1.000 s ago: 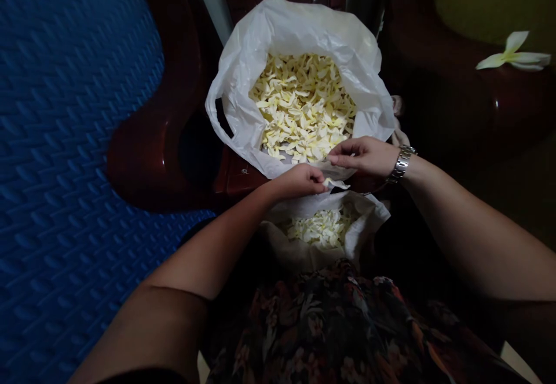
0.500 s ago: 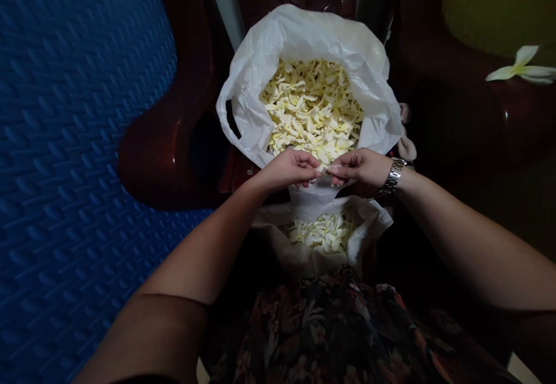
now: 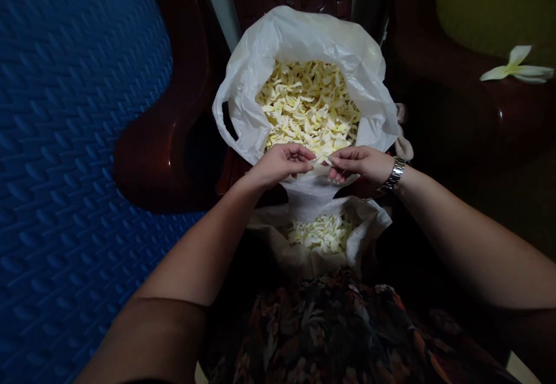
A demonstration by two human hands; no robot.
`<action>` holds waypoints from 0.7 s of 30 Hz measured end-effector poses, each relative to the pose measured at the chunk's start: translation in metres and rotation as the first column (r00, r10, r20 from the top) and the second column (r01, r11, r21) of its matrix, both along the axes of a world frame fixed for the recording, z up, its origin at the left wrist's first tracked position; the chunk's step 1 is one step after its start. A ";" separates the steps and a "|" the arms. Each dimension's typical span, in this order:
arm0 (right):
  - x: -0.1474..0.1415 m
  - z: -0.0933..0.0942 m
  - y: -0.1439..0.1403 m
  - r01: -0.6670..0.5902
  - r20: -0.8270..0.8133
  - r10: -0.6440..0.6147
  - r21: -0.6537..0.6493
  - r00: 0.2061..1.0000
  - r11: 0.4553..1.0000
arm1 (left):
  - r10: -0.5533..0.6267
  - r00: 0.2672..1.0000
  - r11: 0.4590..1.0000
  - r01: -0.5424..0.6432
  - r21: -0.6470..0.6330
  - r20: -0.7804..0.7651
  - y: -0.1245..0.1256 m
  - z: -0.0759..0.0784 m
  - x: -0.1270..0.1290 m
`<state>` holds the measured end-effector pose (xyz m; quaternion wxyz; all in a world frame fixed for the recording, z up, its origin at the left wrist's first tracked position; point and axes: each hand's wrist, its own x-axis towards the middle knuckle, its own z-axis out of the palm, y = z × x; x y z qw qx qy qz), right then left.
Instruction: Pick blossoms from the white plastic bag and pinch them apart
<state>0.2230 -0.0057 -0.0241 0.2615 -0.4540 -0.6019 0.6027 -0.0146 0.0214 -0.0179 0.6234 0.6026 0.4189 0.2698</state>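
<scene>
With left hand (image 3: 280, 165) and right hand (image 3: 362, 164) both pinched narrow on one pale petal (image 3: 322, 161), it spans crosswise at the white bag's (image 3: 304, 33) near rim, equally close to both.

— What is the big white bag (image 3: 278, 42) made of?
— Thin plastic film, slightly glossy and crinkled, half see-through at its folded rim. The petals (image 3: 308, 106) inside look soft, waxy and matt, pale cream.
— And the lower bag (image 3: 369, 227) on the lap?
— Duller, creased, a greyish film; whether plastic or paper I cannot tell.
— The chair (image 3: 165, 141)?
— Dark red-brown, hard and polished, with glossy highlights on its curved arm; moulded plastic or lacquered wood, unclear which.
— The blue surface (image 3: 65, 169)?
— Matt, with an embossed woven-looking pattern, like foam matting.
— The watch (image 3: 394, 174)?
— A shiny metal link band. The dress (image 3: 330, 337) is printed cloth, matt, floral.
</scene>
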 end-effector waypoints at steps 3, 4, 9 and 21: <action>0.000 -0.002 0.001 0.010 -0.019 -0.010 -0.001 1.000 1.000 | 0.014 1.000 1.000 -0.014 0.023 -0.002 0.001 0.000 0.001; 0.001 -0.002 0.001 0.020 -0.020 -0.020 0.007 1.000 1.000 | 0.019 1.000 0.999 -0.019 0.032 -0.002 0.001 0.000 0.001; 0.009 -0.003 0.010 0.154 -0.031 -0.151 0.090 0.988 0.984 | 0.084 0.996 0.991 -0.083 0.102 -0.011 0.002 -0.004 0.001; 0.051 0.009 0.031 0.364 0.099 -0.403 0.272 0.910 0.891 | 0.110 0.960 0.953 -0.030 0.301 -0.256 0.009 -0.013 0.007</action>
